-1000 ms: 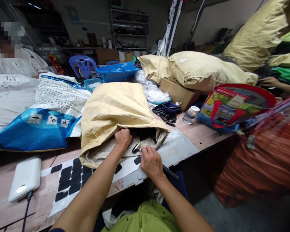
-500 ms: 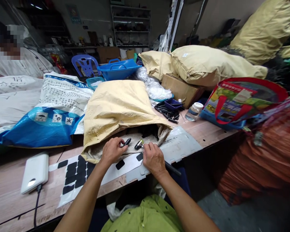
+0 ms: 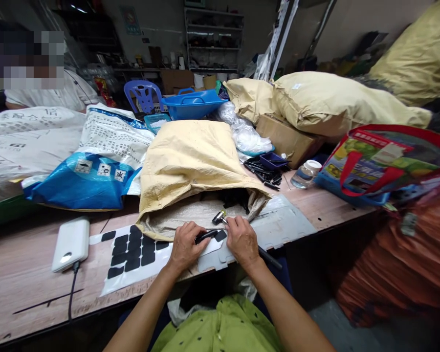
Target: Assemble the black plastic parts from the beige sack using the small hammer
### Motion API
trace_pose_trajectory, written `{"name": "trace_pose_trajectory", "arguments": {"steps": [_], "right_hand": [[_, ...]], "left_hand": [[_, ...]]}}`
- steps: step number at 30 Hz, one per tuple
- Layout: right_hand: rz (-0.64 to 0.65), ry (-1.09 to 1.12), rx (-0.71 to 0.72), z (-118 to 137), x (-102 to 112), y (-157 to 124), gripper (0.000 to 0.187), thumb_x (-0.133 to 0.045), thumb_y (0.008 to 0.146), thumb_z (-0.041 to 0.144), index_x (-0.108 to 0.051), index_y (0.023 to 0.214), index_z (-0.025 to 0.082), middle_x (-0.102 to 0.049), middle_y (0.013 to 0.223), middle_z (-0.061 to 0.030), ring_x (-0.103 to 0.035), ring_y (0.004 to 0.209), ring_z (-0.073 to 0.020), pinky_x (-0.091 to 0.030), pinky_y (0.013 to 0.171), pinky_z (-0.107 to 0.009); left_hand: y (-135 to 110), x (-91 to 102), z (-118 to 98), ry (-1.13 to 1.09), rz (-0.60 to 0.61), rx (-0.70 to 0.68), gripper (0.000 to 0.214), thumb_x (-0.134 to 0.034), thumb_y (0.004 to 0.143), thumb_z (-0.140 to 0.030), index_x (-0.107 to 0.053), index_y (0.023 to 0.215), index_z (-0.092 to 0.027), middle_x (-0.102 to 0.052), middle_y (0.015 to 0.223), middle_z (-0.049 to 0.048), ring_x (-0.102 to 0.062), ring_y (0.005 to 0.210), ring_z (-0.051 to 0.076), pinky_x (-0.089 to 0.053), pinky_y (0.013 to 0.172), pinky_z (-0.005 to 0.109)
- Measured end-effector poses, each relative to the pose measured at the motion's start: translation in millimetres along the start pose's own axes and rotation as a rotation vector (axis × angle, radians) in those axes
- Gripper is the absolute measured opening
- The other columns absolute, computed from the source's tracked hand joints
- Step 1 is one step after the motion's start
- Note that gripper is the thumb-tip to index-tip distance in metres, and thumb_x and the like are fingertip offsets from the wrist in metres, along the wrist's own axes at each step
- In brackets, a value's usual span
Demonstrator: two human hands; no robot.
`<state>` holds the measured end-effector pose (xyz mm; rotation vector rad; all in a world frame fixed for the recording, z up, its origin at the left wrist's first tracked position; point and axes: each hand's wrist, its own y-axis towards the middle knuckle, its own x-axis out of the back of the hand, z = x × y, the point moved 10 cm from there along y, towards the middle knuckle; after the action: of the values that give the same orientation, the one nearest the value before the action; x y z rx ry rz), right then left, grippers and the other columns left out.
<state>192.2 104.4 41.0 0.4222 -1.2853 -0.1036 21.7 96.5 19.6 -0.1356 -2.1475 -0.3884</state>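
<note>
My left hand [image 3: 185, 245] is closed on a small black plastic part [image 3: 205, 236], held low over the white sheet [image 3: 139, 264] with black pads at the table's near edge. My right hand [image 3: 242, 240] grips a small hammer; its metal head [image 3: 218, 217] sticks up past my fingers and its black handle [image 3: 269, 257] runs out to the right. Both hands are close together, just in front of the open mouth of a tan woven sack [image 3: 190, 161] with more black parts [image 3: 234, 198] inside.
A white power bank [image 3: 71, 244] with a cable lies at left. Blue-and-white sacks [image 3: 95, 161], a blue tub [image 3: 192, 103], a plastic jar [image 3: 305, 174], a pile of black parts [image 3: 266, 168], a red-handled bag [image 3: 381, 156] and an orange sack [image 3: 396, 264] crowd the table. Another person sits at far left.
My left hand came out of the sack with a black part and moved down to the white sheet beside my right hand. The camera view shifted slightly.
</note>
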Motion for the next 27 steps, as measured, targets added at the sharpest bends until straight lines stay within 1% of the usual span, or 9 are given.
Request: {"name": "trace_pose_trajectory", "arguments": {"steps": [3, 6, 9, 11, 16, 19, 22, 24, 27], "right_hand": [[-0.021, 0.104, -0.005, -4, 6, 0, 0.024, -0.051, 0.100, 0.019, -0.068, 0.117, 0.019, -0.062, 0.094, -0.0082, -0.058, 0.089, -0.0232, -0.045, 0.079, -0.032], [-0.092, 0.288, -0.015, -3, 22, -6, 0.034, -0.044, 0.104, 0.021, -0.063, 0.132, 0.018, -0.065, 0.101, -0.0094, -0.063, 0.092, -0.0224, -0.050, 0.081, -0.032], [-0.102, 0.462, 0.031, 8, 34, -17, 0.033, -0.042, 0.105, 0.023, -0.063, 0.130, 0.017, -0.067, 0.102, -0.0094, -0.066, 0.094, -0.0215, -0.053, 0.084, -0.032], [-0.091, 0.519, 0.072, 18, 38, -25, 0.032, -0.043, 0.105, 0.023, -0.063, 0.129, 0.017, -0.068, 0.101, -0.0092, -0.067, 0.095, -0.0214, -0.054, 0.086, -0.032], [-0.067, 0.471, 0.119, 29, 35, -39, 0.037, -0.042, 0.105, 0.020, -0.058, 0.139, 0.018, -0.066, 0.105, -0.0108, -0.067, 0.097, -0.0219, -0.056, 0.086, -0.032], [-0.013, 0.403, 0.106, 28, 27, -42, 0.038, -0.040, 0.105, 0.019, -0.059, 0.138, 0.018, -0.065, 0.100, -0.0096, -0.068, 0.091, -0.0214, -0.057, 0.081, -0.031], [-0.020, 0.411, 0.103, 30, 29, -40, 0.038, -0.040, 0.105, 0.019, -0.059, 0.138, 0.019, -0.066, 0.102, -0.0099, -0.068, 0.094, -0.0215, -0.057, 0.084, -0.032], [-0.031, 0.430, 0.123, 38, 32, -39, 0.038, -0.041, 0.106, 0.020, -0.057, 0.140, 0.019, -0.066, 0.105, -0.0106, -0.067, 0.096, -0.0218, -0.056, 0.086, -0.033], [0.014, 0.415, 0.164, 52, 29, -40, 0.037, -0.041, 0.106, 0.020, -0.058, 0.138, 0.019, -0.066, 0.103, -0.0098, -0.067, 0.089, -0.0209, -0.056, 0.079, -0.031]], "left_hand": [[0, 1.5, 3, -0.038, 0.001, 0.004, 0.018, -0.074, 0.087, -0.038, -0.072, 0.098, -0.024, -0.071, 0.094, 0.0034, -0.062, 0.096, 0.024, -0.038, 0.085, 0.038], [0, 1.7, 5, -0.068, -0.002, 0.012, 0.018, -0.076, 0.085, -0.036, -0.073, 0.098, -0.024, -0.071, 0.092, 0.0026, -0.062, 0.094, 0.024, -0.037, 0.085, 0.038], [0, 1.2, 6, -0.084, -0.005, 0.017, 0.017, -0.077, 0.084, -0.035, -0.075, 0.097, -0.025, -0.070, 0.089, 0.0020, -0.061, 0.093, 0.023, -0.036, 0.086, 0.038], [0, 1.0, 7, -0.090, -0.006, 0.020, 0.016, -0.077, 0.083, -0.033, -0.076, 0.097, -0.026, -0.070, 0.088, 0.0017, -0.061, 0.094, 0.023, -0.036, 0.085, 0.038], [0, 1.9, 6, -0.092, -0.016, 0.022, 0.014, -0.077, 0.083, -0.032, -0.077, 0.095, -0.026, -0.069, 0.088, 0.0019, -0.061, 0.094, 0.023, -0.036, 0.085, 0.038], [1, 1.7, 6, -0.093, -0.015, 0.024, 0.013, -0.076, 0.083, -0.032, -0.077, 0.094, -0.026, -0.069, 0.087, 0.0017, -0.060, 0.093, 0.023, -0.036, 0.085, 0.038], [1, 2.0, 6, -0.091, -0.015, 0.025, 0.012, -0.076, 0.083, -0.031, -0.076, 0.093, -0.025, -0.069, 0.087, 0.0016, -0.060, 0.093, 0.023, -0.036, 0.085, 0.038], [1, 3.1, 5, -0.092, -0.021, 0.027, 0.012, -0.076, 0.082, -0.031, -0.076, 0.093, -0.025, -0.069, 0.088, 0.0017, -0.060, 0.094, 0.023, -0.036, 0.085, 0.038], [1, 5.1, 4, -0.086, -0.029, 0.036, 0.011, -0.075, 0.082, -0.029, -0.076, 0.092, -0.025, -0.068, 0.087, 0.0018, -0.060, 0.093, 0.024, -0.036, 0.084, 0.038]]}}
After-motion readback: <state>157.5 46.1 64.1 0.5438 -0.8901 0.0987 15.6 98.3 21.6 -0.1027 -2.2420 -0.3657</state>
